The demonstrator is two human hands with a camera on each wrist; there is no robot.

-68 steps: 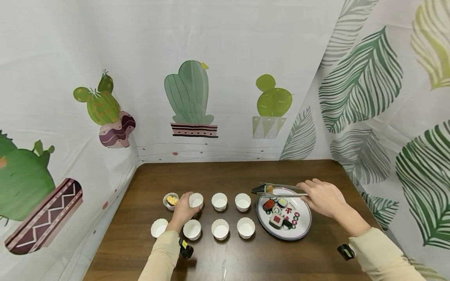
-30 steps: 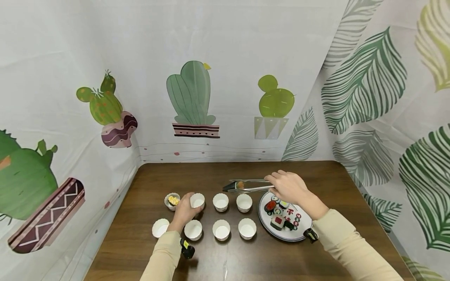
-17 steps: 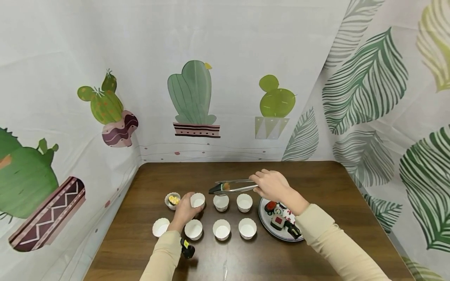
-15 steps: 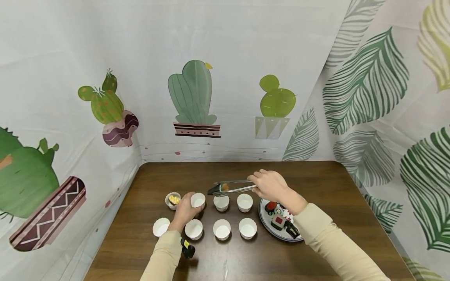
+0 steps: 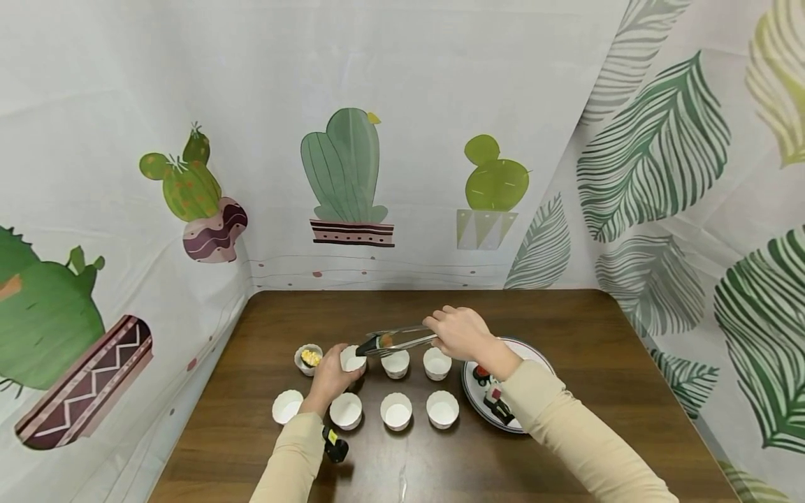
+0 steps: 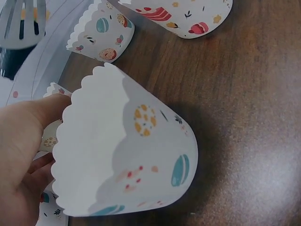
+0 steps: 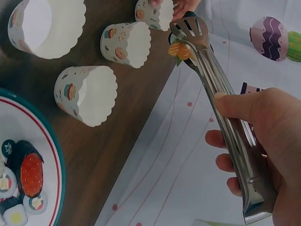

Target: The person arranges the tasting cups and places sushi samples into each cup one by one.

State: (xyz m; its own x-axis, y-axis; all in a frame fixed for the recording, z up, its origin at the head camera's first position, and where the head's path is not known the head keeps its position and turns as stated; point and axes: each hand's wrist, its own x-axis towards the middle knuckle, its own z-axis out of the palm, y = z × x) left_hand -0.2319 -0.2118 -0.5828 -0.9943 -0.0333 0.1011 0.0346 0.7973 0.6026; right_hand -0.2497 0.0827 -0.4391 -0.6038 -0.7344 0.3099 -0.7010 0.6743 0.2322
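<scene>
In the head view my left hand (image 5: pixel 333 376) grips a white paper baking cup (image 5: pixel 349 360), second from left in the back row. In the left wrist view, thumb and fingers lie around that cup, mostly behind a nearer cup (image 6: pixel 127 150). My right hand (image 5: pixel 462 333) holds metal serving tongs (image 7: pixel 225 122), thumb on one arm and fingers curled round the other. Pinched in the tongs' slotted tips is a dark seaweed-wrapped sushi piece (image 5: pixel 370 346) with orange topping (image 7: pixel 179 51). In the head view it hangs above the right rim of the held cup.
Other white cups (image 5: pixel 396 411) stand in two rows on the brown table (image 5: pixel 503 475). The far-left back cup contains a yellow-topped sushi piece (image 5: pixel 310 358). At right, a rimmed plate (image 5: pixel 467 391) bears several sushi pieces, partly hidden by my right sleeve (image 5: pixel 541 391).
My right hand has carried the tongs and sushi leftward from above the plate to the held cup, lowering slightly at the end. My left hand keeps its place on the cup.
</scene>
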